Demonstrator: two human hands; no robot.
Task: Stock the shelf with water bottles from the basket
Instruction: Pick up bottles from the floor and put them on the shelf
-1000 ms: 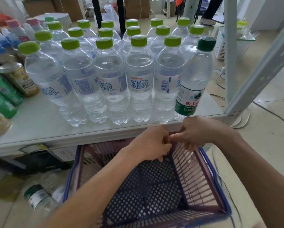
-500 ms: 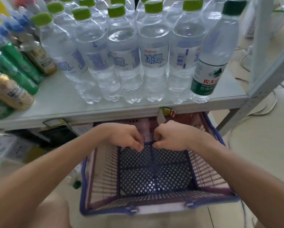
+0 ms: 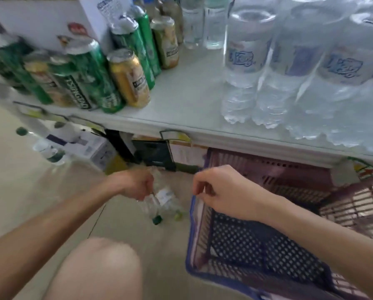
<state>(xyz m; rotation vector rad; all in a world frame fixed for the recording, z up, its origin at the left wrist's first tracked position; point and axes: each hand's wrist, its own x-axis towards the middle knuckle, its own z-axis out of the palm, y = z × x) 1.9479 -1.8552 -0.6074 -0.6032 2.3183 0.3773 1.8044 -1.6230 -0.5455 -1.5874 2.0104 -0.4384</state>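
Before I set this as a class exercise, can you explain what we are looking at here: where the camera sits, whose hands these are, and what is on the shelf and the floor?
There is no machine. A person wears one wide-angle camera on the head, looking down at their own bare arms. The left hand reaches to clear plastic bottles lying on the floor; whether it grips one is too blurred to tell. The right hand rests at the rim of the blue and purple plastic mesh basket, which looks empty. On the white shelf stand green and gold drink cans and clear water bottles with blue labels. A bare knee shows at the bottom.
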